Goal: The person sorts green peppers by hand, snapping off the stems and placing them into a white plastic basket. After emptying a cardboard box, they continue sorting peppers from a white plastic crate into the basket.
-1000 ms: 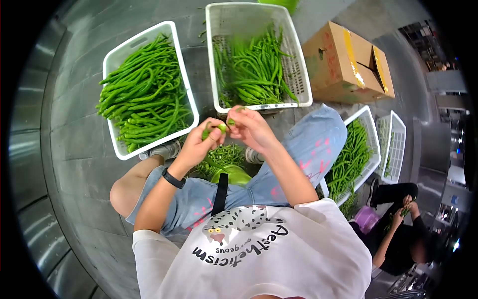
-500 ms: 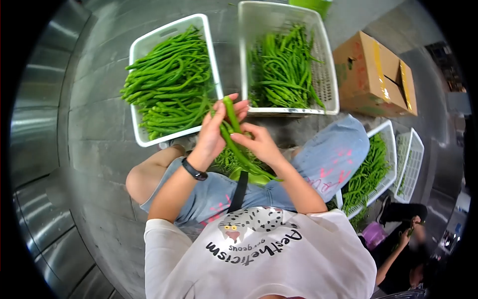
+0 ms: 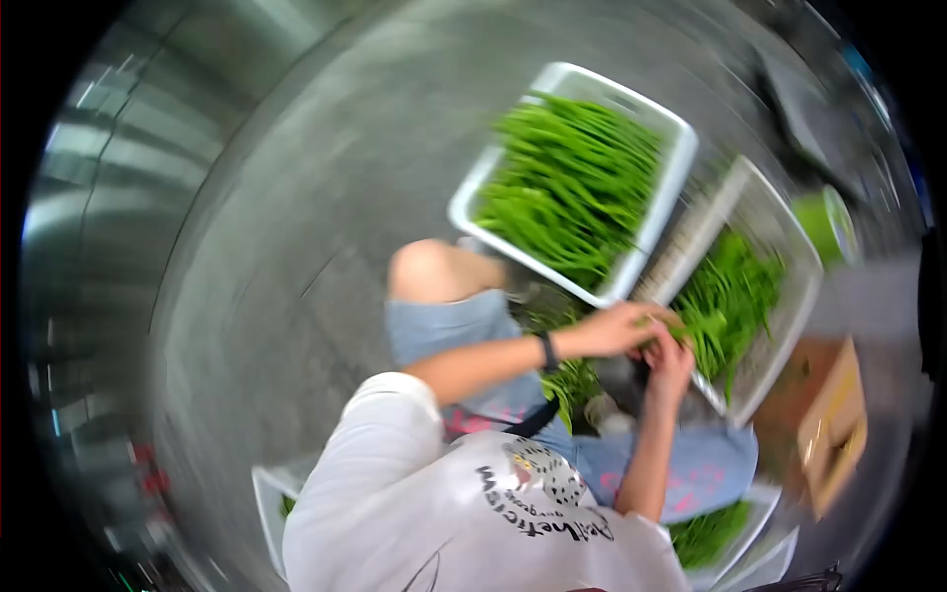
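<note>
My left hand [image 3: 614,331], with a dark band [image 3: 548,351] on its wrist, reaches across to the near edge of the right crate [image 3: 789,345]. Beside it my right hand [image 3: 673,357] has its fingers bent, the fingertips of both hands meeting. A bit of green chili pepper [image 3: 645,322] shows at the fingers, blurred by motion. Long green chili peppers [image 3: 730,306] lie loosely in the right crate just beyond the hands. The white left crate [image 3: 676,173] holds a thick layer of green chili peppers [image 3: 577,183] laid mostly side by side.
Green stalks or peppers [image 3: 572,385] are heaped between my legs. A cardboard box [image 3: 834,409] and a green container [image 3: 827,227] stand at the right. Another white crate [image 3: 760,523] with green peppers is by my right leg. A white crate [image 3: 266,503] shows at lower left.
The view has swung left, so the crates appear farther right and tilted. Both hands moved from above my lap, where they held several long peppers, to the right crate's near edge.
</note>
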`<state>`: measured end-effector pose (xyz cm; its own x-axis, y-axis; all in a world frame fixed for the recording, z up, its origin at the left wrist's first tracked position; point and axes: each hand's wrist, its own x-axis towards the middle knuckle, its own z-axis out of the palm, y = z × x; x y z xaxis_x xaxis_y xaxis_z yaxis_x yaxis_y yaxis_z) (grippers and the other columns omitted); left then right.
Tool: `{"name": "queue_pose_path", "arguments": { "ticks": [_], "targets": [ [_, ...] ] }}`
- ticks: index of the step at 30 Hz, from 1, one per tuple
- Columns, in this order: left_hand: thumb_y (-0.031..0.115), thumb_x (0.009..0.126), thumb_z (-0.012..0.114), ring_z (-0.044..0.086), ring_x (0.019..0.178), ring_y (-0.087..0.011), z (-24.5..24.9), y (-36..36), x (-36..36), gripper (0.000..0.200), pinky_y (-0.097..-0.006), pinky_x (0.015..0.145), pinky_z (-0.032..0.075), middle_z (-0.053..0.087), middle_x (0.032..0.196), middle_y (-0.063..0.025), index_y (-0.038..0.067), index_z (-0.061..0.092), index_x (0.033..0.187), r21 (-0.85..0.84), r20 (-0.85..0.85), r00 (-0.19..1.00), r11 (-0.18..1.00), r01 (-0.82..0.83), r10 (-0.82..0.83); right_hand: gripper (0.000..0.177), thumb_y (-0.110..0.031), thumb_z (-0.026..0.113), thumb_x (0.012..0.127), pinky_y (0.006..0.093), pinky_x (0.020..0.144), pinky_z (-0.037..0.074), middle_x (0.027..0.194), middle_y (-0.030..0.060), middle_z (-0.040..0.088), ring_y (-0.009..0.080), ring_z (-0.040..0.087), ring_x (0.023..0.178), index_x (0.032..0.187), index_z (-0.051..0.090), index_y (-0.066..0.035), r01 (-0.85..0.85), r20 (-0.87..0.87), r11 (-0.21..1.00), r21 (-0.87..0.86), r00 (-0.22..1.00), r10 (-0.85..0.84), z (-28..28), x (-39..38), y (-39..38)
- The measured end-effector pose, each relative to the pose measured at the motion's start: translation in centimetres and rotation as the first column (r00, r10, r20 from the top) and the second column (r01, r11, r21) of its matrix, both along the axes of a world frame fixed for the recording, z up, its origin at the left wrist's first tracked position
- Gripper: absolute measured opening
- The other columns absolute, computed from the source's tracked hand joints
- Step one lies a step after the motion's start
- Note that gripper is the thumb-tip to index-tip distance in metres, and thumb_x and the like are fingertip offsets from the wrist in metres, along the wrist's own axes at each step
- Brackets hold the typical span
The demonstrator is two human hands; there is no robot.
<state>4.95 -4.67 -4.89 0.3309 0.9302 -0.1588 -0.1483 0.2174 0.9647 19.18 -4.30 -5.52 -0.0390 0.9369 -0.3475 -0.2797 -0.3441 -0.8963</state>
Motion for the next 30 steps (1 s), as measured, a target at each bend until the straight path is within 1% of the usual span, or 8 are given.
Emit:
{"name": "queue_pose_path", "arguments": {
  "ticks": [2, 4, 7, 11, 13, 17, 21, 30],
  "targets": [
    [0.025, 0.093, 0.051, 0.057, 0.061, -0.0081, 1.1, -0.7, -0.4, 0.030, -0.0261, 0.053, 0.049, 0.067, 0.080, -0.0060, 0.014, 0.058, 0.120, 0.112, -0.067, 0.986, 0.983, -0.144, 0.152, 0.017, -0.013, 0.063, 0.083, 0.0172, 0.045, 0.037, 0.086, 0.0016, 0.064, 0.0046, 0.054, 0.057, 0.098, 0.061, -0.006, -0.108, -0.012, 0.994, -0.033, 0.994, 0.108, -2.3, 1.4, 1.6],
    [0.033, 0.090, 0.054, 0.060, 0.057, -0.0249, 0.6, -1.2, -0.3, 0.033, -0.0378, 0.050, 0.046, 0.063, 0.071, -0.0158, 0.009, 0.055, 0.112, 0.476, -0.335, 0.829, 0.840, -0.261, 0.447, 0.017, -0.016, 0.061, 0.086, 0.0176, 0.052, 0.040, 0.085, 0.0008, 0.063, 0.0060, 0.057, 0.065, 0.099, 0.062, -0.005, -0.104, 0.029, 0.993, -0.054, 0.994, 0.106, 0.3, 0.7, 2.4],
    [0.038, 0.088, 0.055, 0.059, 0.062, -0.0394, 2.0, -2.9, -0.5, 0.036, -0.0494, 0.052, 0.042, 0.057, 0.063, -0.0188, 0.004, 0.049, 0.098, 0.432, -0.583, 0.662, 0.870, -0.239, 0.472, 0.023, -0.024, 0.062, 0.087, 0.0249, 0.050, 0.032, 0.072, -0.0012, 0.054, 0.0056, 0.041, 0.057, 0.095, 0.064, -0.002, -0.307, 0.260, 0.937, 0.168, 0.930, 0.259, 0.3, 0.3, 4.8],
    [0.032, 0.088, 0.056, 0.058, 0.059, -0.0345, 1.9, -4.3, -1.6, 0.030, -0.0453, 0.053, 0.041, 0.056, 0.062, -0.0158, 0.003, 0.051, 0.097, 0.512, -0.451, 0.650, 0.774, -0.373, 0.612, 0.030, -0.025, 0.060, 0.089, 0.0302, 0.054, 0.031, 0.063, -0.0015, 0.040, 0.0075, 0.030, 0.057, 0.092, 0.064, 0.005, -0.552, 0.393, 0.814, 0.181, 0.800, 0.454, 3.1, -2.2, 5.3],
    [0.029, 0.088, 0.056, 0.059, 0.064, -0.0310, 2.2, -4.8, -2.1, 0.029, -0.0422, 0.056, 0.043, 0.061, 0.069, -0.0141, 0.002, 0.054, 0.098, 0.519, -0.390, 0.644, 0.735, -0.436, 0.658, 0.028, -0.026, 0.058, 0.091, 0.0280, 0.063, 0.041, 0.078, 0.0032, 0.053, 0.0100, 0.045, 0.064, 0.100, 0.063, 0.000, -0.441, 0.171, 0.881, 0.174, 0.894, 0.413, 0.6, -3.2, 7.0],
    [0.028, 0.086, 0.058, 0.062, 0.068, -0.0287, 2.0, -5.0, -2.9, 0.027, -0.0400, 0.059, 0.045, 0.065, 0.078, -0.0107, 0.003, 0.055, 0.095, 0.523, -0.223, 0.662, 0.661, -0.539, 0.716, 0.039, -0.030, 0.053, 0.092, 0.0290, 0.077, 0.043, 0.103, 0.0101, 0.058, 0.0158, 0.055, 0.089, 0.117, 0.052, 0.000, -0.599, -0.160, 0.794, 0.102, 0.778, 0.607, 2.2, -4.4, 5.8],
    [0.026, 0.084, 0.060, 0.060, 0.066, -0.0319, 3.0, -4.2, -3.1, 0.024, -0.0406, 0.057, 0.043, 0.063, 0.076, -0.0130, 0.007, 0.056, 0.097, 0.598, -0.158, 0.760, 0.673, -0.434, 0.630, 0.035, -0.028, 0.054, 0.091, 0.0300, 0.080, 0.046, 0.105, 0.0105, 0.060, 0.0177, 0.058, 0.094, 0.113, 0.056, -0.001, -0.495, -0.334, 0.868, 0.047, 0.811, 0.481, 3.5, -3.0, 4.0],
    [0.024, 0.090, 0.055, 0.064, 0.076, -0.0296, 2.2, 0.5, -2.6, 0.021, -0.0374, 0.063, 0.048, 0.063, 0.080, -0.0149, 0.007, 0.055, 0.101, 0.541, -0.310, 0.950, 0.826, 0.160, 0.019, 0.017, -0.024, 0.054, 0.091, 0.0270, 0.065, 0.041, 0.089, 0.0042, 0.061, 0.0126, 0.052, 0.075, 0.092, 0.060, -0.008, -0.200, -0.651, 0.972, -0.126, 0.756, 0.071, 1.6, 1.6, 0.1]
  ]
}}
